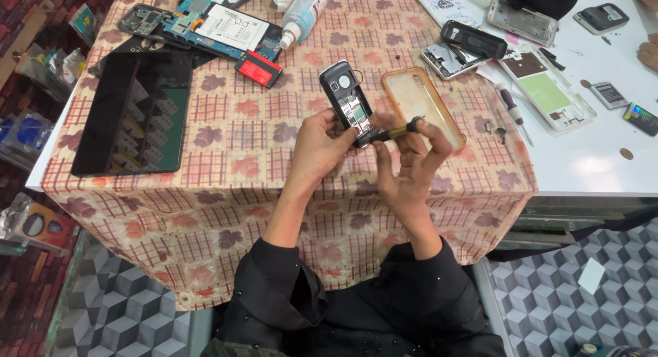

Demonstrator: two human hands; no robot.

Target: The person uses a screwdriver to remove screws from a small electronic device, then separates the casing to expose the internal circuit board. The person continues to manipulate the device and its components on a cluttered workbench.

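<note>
My left hand (319,146) grips a small black mobile phone (345,96) with its back cover off, held upright above the table's front edge. The circuit board shows inside it. My right hand (409,166) holds a small screwdriver (399,131) with a yellow-and-black handle. Its tip points left into the lower end of the phone. Both hands are close together, over the checked tablecloth (226,131).
A clear orange-tinted phone case (423,103) lies just behind my hands. A dark tablet (133,110) lies at the left. An opened phone with a white battery (223,28), a red part (258,68) and a white bottle (301,14) lie behind. Several dismantled phones and parts (548,90) cover the white table at the right.
</note>
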